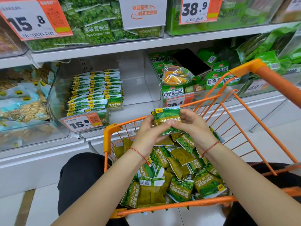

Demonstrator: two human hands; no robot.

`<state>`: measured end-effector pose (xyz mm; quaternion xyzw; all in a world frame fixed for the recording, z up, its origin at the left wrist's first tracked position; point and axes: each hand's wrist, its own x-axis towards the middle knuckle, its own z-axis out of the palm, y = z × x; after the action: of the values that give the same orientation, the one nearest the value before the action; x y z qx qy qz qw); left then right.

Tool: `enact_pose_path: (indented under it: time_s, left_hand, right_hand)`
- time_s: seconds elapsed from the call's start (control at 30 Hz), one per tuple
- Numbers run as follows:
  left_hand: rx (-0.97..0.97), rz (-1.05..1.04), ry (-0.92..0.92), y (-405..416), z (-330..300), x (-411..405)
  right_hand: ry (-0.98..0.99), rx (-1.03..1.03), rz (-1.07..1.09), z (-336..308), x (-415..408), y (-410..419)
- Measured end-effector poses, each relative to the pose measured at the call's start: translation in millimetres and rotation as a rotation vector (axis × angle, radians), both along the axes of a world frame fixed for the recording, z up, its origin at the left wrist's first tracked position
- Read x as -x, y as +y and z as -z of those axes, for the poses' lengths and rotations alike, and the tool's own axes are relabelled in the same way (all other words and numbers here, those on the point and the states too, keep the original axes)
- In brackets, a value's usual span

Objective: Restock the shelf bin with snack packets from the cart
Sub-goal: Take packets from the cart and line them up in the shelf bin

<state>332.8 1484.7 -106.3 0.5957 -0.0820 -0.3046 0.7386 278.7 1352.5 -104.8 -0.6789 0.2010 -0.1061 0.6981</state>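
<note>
Above the orange wire cart, both of my hands hold a small stack of green garlic-pea snack packets upright. My left hand grips the stack's left side and my right hand grips its right side, thumbs across the front. A heap of loose packets of the same kind fills the cart below. The clear shelf bin, behind the 15.8 price tag, holds neat rows of stacked packets on its left; its right half is bare.
A neighbouring bin to the right holds green mixed fruit-crisp bags, with a black phone lying on them. Blue nut bags fill the bin on the left. The upper shelf carries original-taste pea packets. My dark-clothed knees flank the cart.
</note>
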Motion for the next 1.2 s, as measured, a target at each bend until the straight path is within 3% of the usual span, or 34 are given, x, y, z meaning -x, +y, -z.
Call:
enact_pose_path:
  time_s: [0.17, 0.27, 0.33, 0.4, 0.47, 0.53, 0.67, 0.77, 0.83, 1.0, 1.2]
  left_hand:
    - [-0.066, 0.059, -0.256, -7, -4, -3]
    - [-0.26, 0.129, -0.385, -7, -8, -10]
    - [-0.4, 0.287, -0.484, -2, -4, -9]
    - [-0.656, 0.6, -0.786, 0, 9, 0]
    - [-0.791, 0.864, -1.073, -2, 28, 9]
    - [-0.837, 0.911, -1.156, -6, 41, 16]
    - [-0.749, 0.615, -1.063, -5, 42, 9]
    - [-0.534, 0.4, -0.766, 3, 27, -5]
    - [-0.423, 0.359, -0.589, 8, 17, -12]
    - [-0.33, 0.256, -0.442, 13, 3, -23]
    - [-0.221, 0.092, -0.238, 1, -8, -20]
  right_hand:
    - [0.053, -0.329, -0.131, -6, 2, -2]
    - [0.04, -0.364, 0.039, -11, 1, -8]
    - [0.044, -0.386, 0.192, -12, 0, -16]
    - [0.044, -0.463, 0.269, -13, 0, -25]
    - [0.023, -0.59, 0.247, -13, 2, -29]
    - [0.014, -0.663, 0.206, -12, 3, -30]
    - [0.048, -0.615, 0.26, -11, 4, -28]
    - [0.086, -0.571, 0.372, -13, 3, -26]
    - [0.098, -0.519, 0.395, -15, 3, -23]
    - [0.107, -0.49, 0.291, -12, 3, -20]
    - [0.126, -0.259, 0.124, 3, 2, -14]
